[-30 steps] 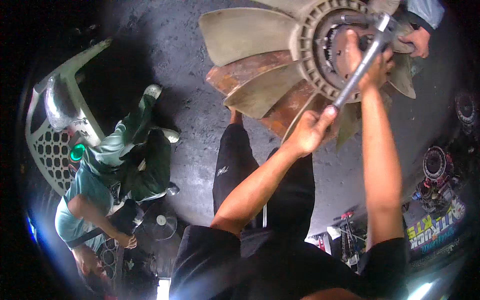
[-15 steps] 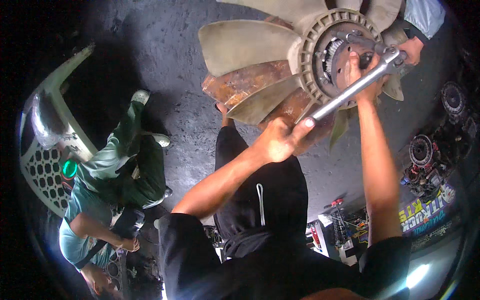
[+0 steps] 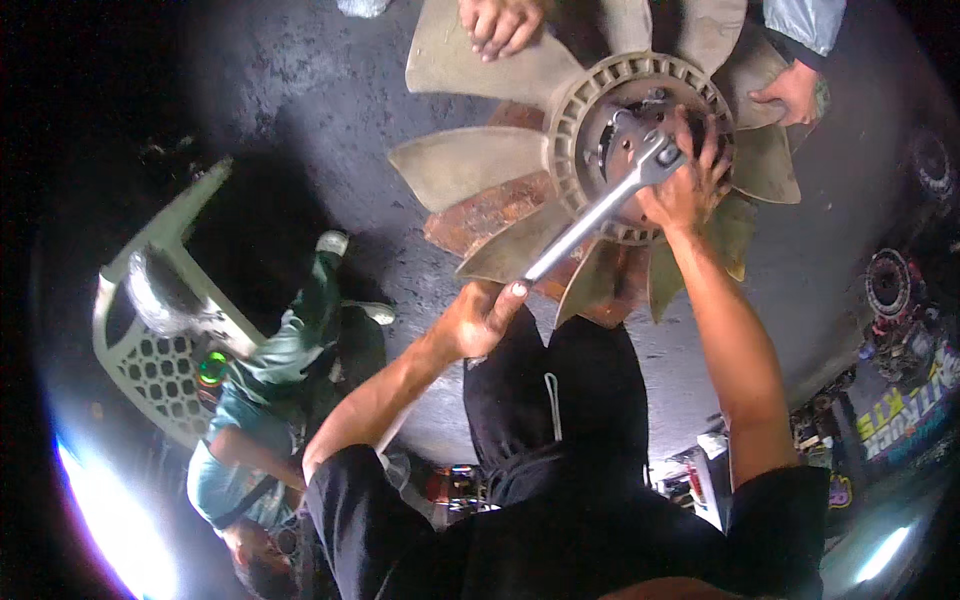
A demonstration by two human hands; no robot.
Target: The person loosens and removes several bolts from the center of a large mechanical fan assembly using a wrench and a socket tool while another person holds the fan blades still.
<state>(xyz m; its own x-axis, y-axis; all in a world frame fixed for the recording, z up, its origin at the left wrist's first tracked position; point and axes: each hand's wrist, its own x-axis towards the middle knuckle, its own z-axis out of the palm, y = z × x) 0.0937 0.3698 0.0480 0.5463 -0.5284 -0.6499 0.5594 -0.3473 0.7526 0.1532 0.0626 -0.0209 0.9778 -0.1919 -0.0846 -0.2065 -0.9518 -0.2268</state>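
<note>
My left hand [image 3: 478, 322] is closed round the handle end of a long chrome socket wrench [image 3: 590, 225], its thumb lying along the bar. The wrench slants up to the right, and its head lies over the hub [image 3: 625, 185] of a big pale fan [image 3: 480, 165] with several broad blades. Beside that head my right hand [image 3: 690, 185] rests on the hub, fingers spread. Whether its palm also touches the wrench is hidden. Another person's hand [image 3: 500, 25] lies on the upper left blade, and a further hand [image 3: 793, 93] holds a blade at the right.
Under the fan is a rusty brown piece [image 3: 490, 205]. At the left, a person in a light teal shirt [image 3: 240, 470] sits near a pale grille panel [image 3: 155, 375]. Round machine parts [image 3: 888, 283] stand at the right on the dark floor [image 3: 390, 60].
In the picture the fan has shifted left, and the wrench handle has swung down and left with my left hand. My right hand's fingers have spread on the hub. Another hand now shows on the upper blade.
</note>
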